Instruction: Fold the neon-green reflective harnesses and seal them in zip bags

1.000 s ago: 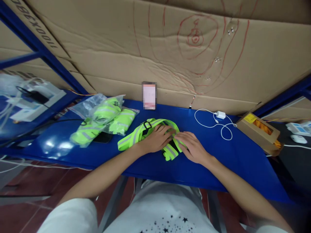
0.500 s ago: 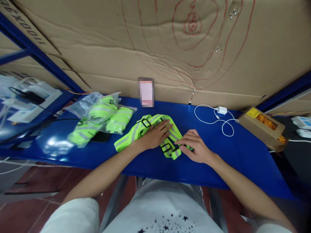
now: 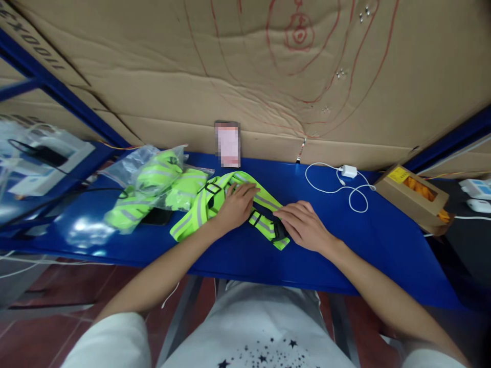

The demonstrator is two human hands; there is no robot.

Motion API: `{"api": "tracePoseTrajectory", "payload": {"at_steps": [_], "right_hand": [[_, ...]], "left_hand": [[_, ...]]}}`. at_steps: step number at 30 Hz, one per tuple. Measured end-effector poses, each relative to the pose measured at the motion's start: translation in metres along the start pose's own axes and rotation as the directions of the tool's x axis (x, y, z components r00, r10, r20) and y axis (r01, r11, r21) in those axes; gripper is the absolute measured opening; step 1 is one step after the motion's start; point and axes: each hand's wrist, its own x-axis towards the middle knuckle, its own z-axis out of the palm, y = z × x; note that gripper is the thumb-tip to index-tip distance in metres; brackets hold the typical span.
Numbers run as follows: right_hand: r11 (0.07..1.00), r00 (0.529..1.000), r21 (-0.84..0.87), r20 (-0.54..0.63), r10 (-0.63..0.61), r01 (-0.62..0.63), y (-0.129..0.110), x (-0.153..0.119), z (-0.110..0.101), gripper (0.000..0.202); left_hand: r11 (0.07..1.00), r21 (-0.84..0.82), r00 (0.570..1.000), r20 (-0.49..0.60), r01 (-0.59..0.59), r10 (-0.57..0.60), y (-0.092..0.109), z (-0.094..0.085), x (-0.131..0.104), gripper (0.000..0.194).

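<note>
A neon yellow reflective strap vest (image 3: 199, 210), with grey stripes and black buckles, lies bunched on the blue table. My left hand (image 3: 237, 205) is over its middle, fingers bent and closed on the webbing; the fingertips are partly hidden. At the vest's right end, my right hand (image 3: 303, 225) has its fingers drawn together on the edge of the straps, beside a dark piece (image 3: 280, 228) that looks like a buckle or black band. A short doubled strap end with a black slider lies between the two hands.
Clear bags with folded neon vests (image 3: 155, 179) lie at left, over a dark flat object (image 3: 156, 216). A phone (image 3: 229, 145) leans against the cardboard wall (image 3: 153, 92). A white charger and cable (image 3: 349, 171) and a cardboard box with orange contents (image 3: 412, 197) are at right.
My left hand has shifted slightly left and its fingers have bent. The vest has slid left and spread, touching the bags. More black material shows by my right hand, whose fingers have closed in.
</note>
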Motion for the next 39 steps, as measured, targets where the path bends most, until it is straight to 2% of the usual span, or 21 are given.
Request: {"api": "tracePoseTrajectory", "payload": {"at_steps": [3,5,7,11,17,22,26,29,32,34,36,39], "right_hand": [[1.000,1.000,-0.005,0.021,0.008,-0.008,0.000,0.002,0.000,0.040],[1.000,0.999,-0.010,0.044,0.001,-0.001,0.001,0.001,0.003,0.039],[1.000,0.997,-0.013,0.077,-0.013,0.014,0.001,0.001,0.007,0.037],[1.000,0.993,0.000,0.117,-0.029,0.029,0.000,0.001,0.011,0.035],[0.998,0.997,0.063,0.067,-0.028,0.023,0.001,0.004,-0.002,0.027],[0.993,0.999,0.118,0.031,-0.023,0.019,-0.003,0.004,-0.007,0.010],[0.998,1.000,0.066,0.011,-0.004,0.004,-0.004,0.002,-0.009,0.034],[0.998,0.998,0.059,0.062,0.009,-0.013,-0.004,0.002,-0.011,0.041],[0.996,0.993,0.085,0.114,0.026,-0.036,-0.003,0.002,-0.011,0.038],[0.989,0.995,0.140,0.091,0.043,-0.055,0.001,0.002,-0.009,0.028],[0.980,0.997,0.182,0.038,0.069,-0.075,0.007,0.001,-0.010,0.020],[0.983,0.994,0.147,0.017,0.112,-0.113,0.020,-0.002,-0.015,0.027]], "left_hand": [[0.982,-0.112,0.988,0.026,-0.151,0.155,0.011,0.001,-0.001,0.048],[0.963,-0.123,0.961,0.108,-0.242,0.255,0.016,0.005,-0.002,0.051],[0.956,-0.103,0.939,0.186,-0.275,0.291,0.017,0.009,-0.003,0.054],[0.970,-0.069,0.945,0.218,-0.234,0.244,0.009,0.014,-0.003,0.053],[0.980,-0.089,0.953,0.233,-0.176,0.192,0.005,0.009,-0.001,0.053],[0.980,-0.119,0.947,0.264,-0.157,0.184,0.006,0.005,0.000,0.056],[0.981,-0.137,0.947,0.272,-0.138,0.172,0.003,0.003,0.001,0.054],[0.983,-0.128,0.950,0.266,-0.133,0.163,-0.002,0.005,0.002,0.052],[0.979,-0.130,0.955,0.232,-0.156,0.183,-0.005,0.007,0.002,0.051],[0.972,-0.162,0.970,0.144,-0.173,0.196,-0.002,0.006,0.001,0.048],[0.958,-0.209,0.978,0.029,-0.195,0.205,0.007,0.001,0.000,0.043],[0.943,-0.224,0.969,-0.075,-0.245,0.234,0.030,-0.010,-0.002,0.037]]}}
